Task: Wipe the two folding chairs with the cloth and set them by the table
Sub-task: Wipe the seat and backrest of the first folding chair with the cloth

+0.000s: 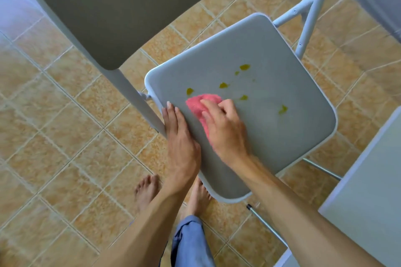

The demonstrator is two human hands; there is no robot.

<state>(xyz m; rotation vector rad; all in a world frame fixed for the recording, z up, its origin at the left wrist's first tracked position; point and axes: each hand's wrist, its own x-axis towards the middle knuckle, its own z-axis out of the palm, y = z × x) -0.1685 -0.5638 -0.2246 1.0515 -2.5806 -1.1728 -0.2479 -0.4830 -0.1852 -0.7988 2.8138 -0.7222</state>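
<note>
while left hand [181, 138] steadies seat [271, 115] — right hand [225, 130] presses cloth [199, 104].

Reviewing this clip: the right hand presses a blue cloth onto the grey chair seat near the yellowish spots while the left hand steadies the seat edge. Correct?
Not quite. In the head view the cloth under the right hand is pink, not blue. The rest stands.

The right hand [225, 130] presses a pink cloth [200, 104] on the stained grey chair seat [282, 136]; the left hand [181, 143] steadies its edge.
</note>
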